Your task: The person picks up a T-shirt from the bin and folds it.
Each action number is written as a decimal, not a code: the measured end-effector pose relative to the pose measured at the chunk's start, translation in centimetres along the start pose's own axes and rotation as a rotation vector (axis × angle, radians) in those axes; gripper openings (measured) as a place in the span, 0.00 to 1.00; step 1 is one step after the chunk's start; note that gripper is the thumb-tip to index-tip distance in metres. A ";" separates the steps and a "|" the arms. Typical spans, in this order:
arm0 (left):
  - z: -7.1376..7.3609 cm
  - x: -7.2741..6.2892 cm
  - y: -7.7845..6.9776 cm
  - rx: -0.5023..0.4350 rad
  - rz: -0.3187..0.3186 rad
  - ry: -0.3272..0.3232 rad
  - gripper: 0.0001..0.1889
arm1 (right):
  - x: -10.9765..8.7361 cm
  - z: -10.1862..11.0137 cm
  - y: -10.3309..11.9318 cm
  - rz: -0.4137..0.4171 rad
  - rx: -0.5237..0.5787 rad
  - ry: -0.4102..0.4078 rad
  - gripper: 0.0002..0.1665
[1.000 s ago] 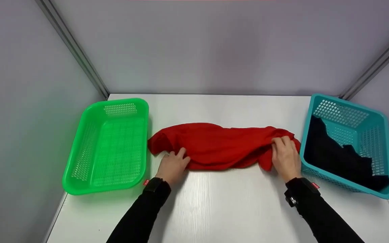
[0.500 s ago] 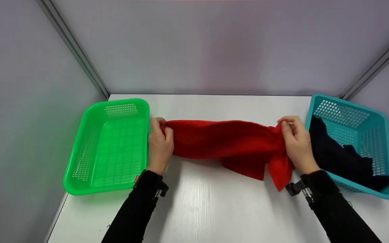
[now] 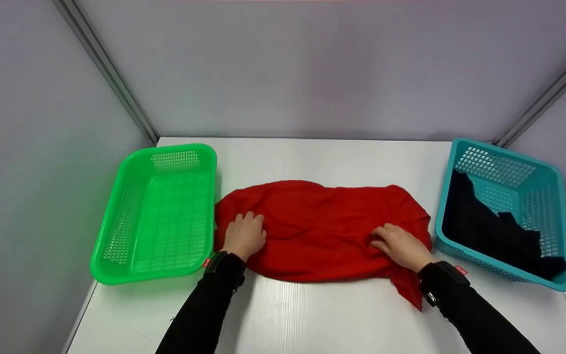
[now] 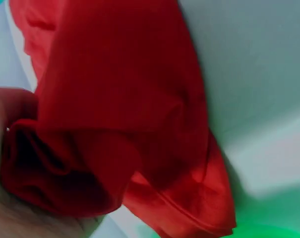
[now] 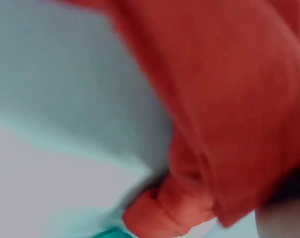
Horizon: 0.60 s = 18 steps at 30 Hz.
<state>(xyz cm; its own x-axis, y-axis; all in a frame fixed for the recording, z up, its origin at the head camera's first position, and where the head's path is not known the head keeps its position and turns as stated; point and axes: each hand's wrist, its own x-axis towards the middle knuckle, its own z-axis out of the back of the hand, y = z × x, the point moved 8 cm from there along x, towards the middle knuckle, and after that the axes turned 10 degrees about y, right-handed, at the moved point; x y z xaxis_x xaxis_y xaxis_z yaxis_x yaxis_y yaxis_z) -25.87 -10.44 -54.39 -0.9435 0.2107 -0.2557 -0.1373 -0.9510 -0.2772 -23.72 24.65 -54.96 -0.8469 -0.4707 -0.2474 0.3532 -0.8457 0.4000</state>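
A red cloth lies spread on the white table between two baskets, wrinkled, with a narrow corner sticking out toward the near right. My left hand rests on its left end, back of the hand up, fingers loosely bent. In the left wrist view a folded pocket of the cloth lies against the palm side of this hand. Over the right part of the cloth is my right hand, thumb and fingers apart with nothing showing between them. The right wrist view shows blurred cloth beside the hand's edge.
A bright green basket stands at the left, close to the cloth's end. At the right a teal basket holds a black cloth. Grey panels wall in the table at the back and sides.
Half a second ago both hands held the red cloth stretched at its two ends. Now it is down on the table, spread wider toward the person, and both hands have come nearer.
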 end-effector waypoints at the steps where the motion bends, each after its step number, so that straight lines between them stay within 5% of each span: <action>1: 0.0 0.3 0.2 0.012 0.017 -0.026 0.09 | 0.2 0.2 -0.4 -0.016 -0.022 -0.028 0.18; 5: 0.5 1.4 1.3 -0.008 0.076 -0.144 0.18 | 1.2 1.7 -1.7 -0.070 -0.046 -0.143 0.24; 8: 0.8 2.3 2.2 -0.060 0.106 -0.184 0.23 | 2.0 2.5 -2.9 -0.131 -0.020 -0.150 0.29; 13: -0.1 3.4 4.2 -0.175 0.189 -0.094 0.28 | 2.9 1.6 -5.5 -0.286 0.043 0.002 0.38; 18: -0.3 3.1 4.8 -0.193 0.220 -0.082 0.29 | 3.2 2.1 -5.6 -0.344 -0.017 -0.003 0.37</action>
<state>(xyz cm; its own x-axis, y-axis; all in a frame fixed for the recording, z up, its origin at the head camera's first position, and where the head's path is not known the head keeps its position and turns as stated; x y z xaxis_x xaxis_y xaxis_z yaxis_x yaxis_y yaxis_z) -29.39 -14.31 -56.76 -0.9665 -0.0224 -0.2555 0.1258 -0.9095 -0.3961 -29.26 28.43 -56.13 -0.9188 -0.1561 -0.3626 0.0529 -0.9589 0.2788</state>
